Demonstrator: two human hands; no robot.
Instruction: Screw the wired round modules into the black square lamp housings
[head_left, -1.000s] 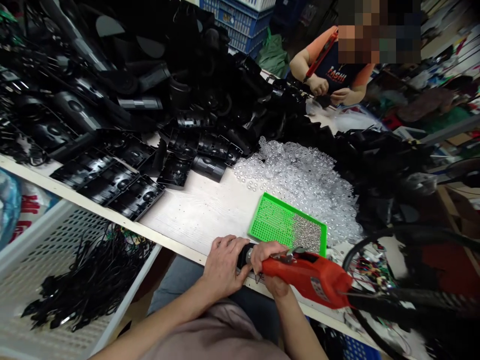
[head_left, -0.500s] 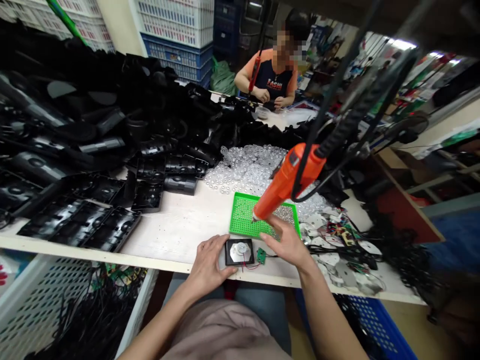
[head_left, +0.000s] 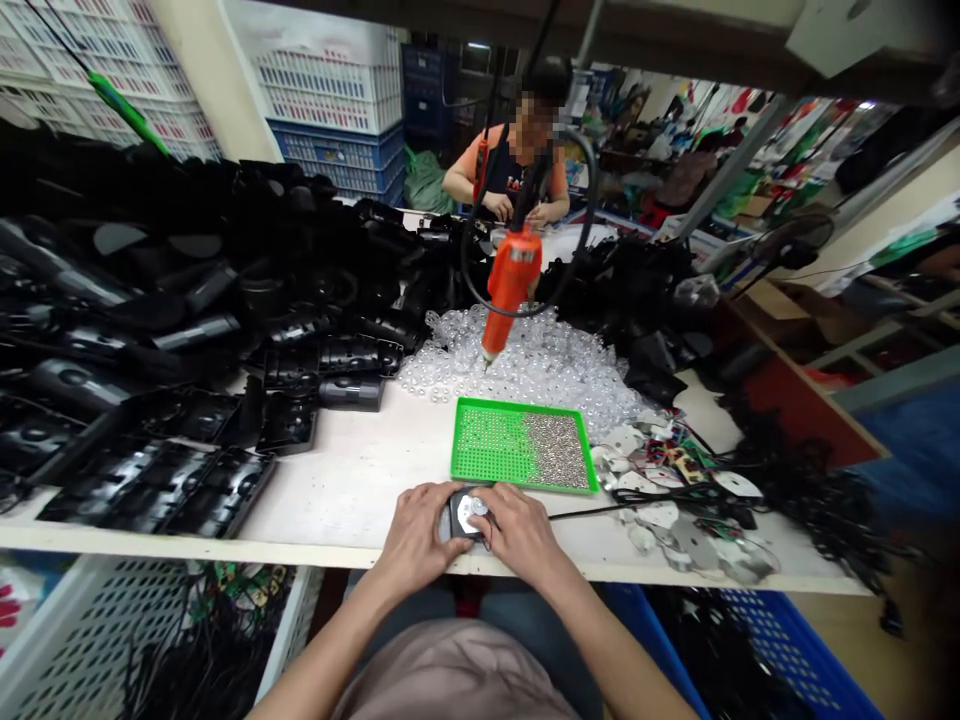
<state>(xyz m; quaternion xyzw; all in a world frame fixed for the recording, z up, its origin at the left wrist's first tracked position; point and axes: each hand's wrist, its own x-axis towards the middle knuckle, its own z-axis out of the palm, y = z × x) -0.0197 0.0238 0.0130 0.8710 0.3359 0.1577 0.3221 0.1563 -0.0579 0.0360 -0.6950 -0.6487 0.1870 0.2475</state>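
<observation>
On the bench edge in front of me lies a small black plastic housing (head_left: 454, 498) with a pale metal plate (head_left: 468, 512) and a round silver part on top. My left hand (head_left: 420, 530) grips its left side, thumb at the near edge. From the right, my right hand (head_left: 521, 530) closes over the other side, its thumb by the silver part. The fingers cover much of the housing, and a green circuit board is hidden. Just beyond is a green perforated tray (head_left: 487, 480) with small metal screws (head_left: 559, 450). An orange electric screwdriver (head_left: 510, 285) hangs above, untouched.
Clear plastic pieces (head_left: 555, 365) are heaped behind the tray. Black plastic shells (head_left: 180, 480) cover the left side. Metal plates and wired boards (head_left: 675, 510) lie to the right. A person (head_left: 517, 170) works across the bench. Crates (head_left: 135, 610) stand below its edge.
My right hand has left the screwdriver and come down onto the housing. The screwdriver has swung up and away, over the clear pieces. My left hand stays on the housing.
</observation>
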